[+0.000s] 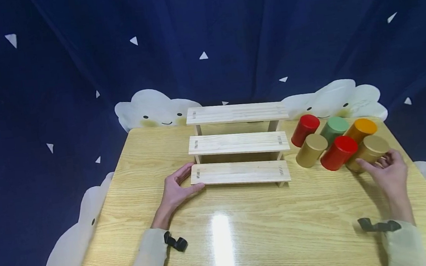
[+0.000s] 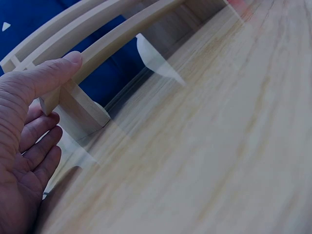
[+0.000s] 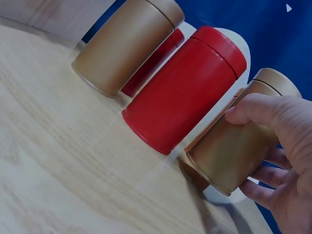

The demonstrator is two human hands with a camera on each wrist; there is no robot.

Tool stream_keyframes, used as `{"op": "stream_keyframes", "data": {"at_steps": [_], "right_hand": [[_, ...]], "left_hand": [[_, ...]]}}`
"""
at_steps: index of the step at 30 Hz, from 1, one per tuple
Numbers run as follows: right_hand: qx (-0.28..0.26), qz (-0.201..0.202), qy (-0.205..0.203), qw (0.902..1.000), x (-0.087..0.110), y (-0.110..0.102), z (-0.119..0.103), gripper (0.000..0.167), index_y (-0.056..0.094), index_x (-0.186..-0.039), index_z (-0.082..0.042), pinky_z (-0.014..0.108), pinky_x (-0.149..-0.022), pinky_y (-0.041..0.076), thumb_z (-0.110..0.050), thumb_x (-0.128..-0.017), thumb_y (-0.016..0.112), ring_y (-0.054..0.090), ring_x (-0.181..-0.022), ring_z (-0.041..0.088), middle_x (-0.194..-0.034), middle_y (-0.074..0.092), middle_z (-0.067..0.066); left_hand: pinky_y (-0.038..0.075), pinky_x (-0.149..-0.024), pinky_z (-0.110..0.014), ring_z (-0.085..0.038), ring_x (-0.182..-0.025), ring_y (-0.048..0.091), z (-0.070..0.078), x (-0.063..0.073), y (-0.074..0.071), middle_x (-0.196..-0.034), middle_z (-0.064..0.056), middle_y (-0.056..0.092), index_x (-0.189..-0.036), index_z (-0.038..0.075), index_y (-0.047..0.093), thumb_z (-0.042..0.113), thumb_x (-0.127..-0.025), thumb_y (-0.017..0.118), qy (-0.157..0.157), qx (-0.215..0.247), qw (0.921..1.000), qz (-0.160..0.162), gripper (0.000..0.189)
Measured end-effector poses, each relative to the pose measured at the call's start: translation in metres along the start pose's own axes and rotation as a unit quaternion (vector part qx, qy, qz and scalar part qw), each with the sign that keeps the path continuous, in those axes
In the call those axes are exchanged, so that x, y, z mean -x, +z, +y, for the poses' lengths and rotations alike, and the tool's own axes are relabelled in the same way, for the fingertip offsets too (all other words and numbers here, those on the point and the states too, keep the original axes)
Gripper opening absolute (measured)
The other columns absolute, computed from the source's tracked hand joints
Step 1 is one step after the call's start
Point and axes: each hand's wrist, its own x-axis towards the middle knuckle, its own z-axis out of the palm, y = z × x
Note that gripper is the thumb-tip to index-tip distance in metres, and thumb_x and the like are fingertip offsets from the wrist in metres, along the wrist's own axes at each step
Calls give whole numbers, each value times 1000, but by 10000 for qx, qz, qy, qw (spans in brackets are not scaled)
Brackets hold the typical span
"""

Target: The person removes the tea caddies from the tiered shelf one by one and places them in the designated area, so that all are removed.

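A three-tier wooden step rack [image 1: 237, 142] stands on the table. At the left end of its lowest board, my left hand [image 1: 175, 191] grips the rack. In the left wrist view the thumb [image 2: 53, 73] lies on the board's front edge, with the fingers behind the end. Over on the right, my right hand [image 1: 392, 175] holds a gold canister [image 1: 364, 155] by its side. The right wrist view shows the thumb [image 3: 253, 108] across its upper body and the fingers on the far side. A red canister [image 3: 183, 92] stands next to it.
Beside these are another gold canister [image 1: 310, 151], a second red canister [image 1: 304, 131], a green canister [image 1: 333, 129] and an orange canister [image 1: 361, 129], right of the rack. A dark blue curtain [image 1: 202, 30] with white clouds hangs behind the wooden table [image 1: 278, 230].
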Motion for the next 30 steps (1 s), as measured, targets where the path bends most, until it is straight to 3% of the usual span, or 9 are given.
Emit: {"op": "stream_keyframes", "data": {"at_steps": [7,12,26,30], "right_hand": [[-217,0,175,9996,3,2,4,68,50,-125,-27,1,-80,51,6,-79,88,60,-100,-3,-111,60,-18],[-82,-59,213,9997,4,2,9,70,48,-131,-27,-1,-81,49,1,-81,88,59,-105,-2,-117,59,-18],[-416,173,233,9987,6,5,11,74,51,-136,-23,1,-85,50,7,-79,87,59,-111,1,-121,61,-15],[-54,596,-226,9980,9,6,9,69,53,-141,-19,3,-94,47,2,-84,85,57,-116,3,-123,60,-15]], "left_hand": [[44,-119,-40,-27,-138,57,0,0,0,-146,-9,63,-146,7,60,13,-76,96,23,-14,10000,-32,78],[44,-119,-41,-28,-138,57,1,0,1,-145,-10,64,-145,5,60,11,-76,95,30,-15,10000,-30,78],[43,-120,-42,-30,-139,56,3,2,2,-147,-11,62,-146,5,59,9,-76,95,-26,89,10000,-9,79],[39,-123,-44,-30,-143,51,3,2,0,-152,-10,57,-150,10,56,14,-77,95,-62,-63,9999,-124,82]]}}
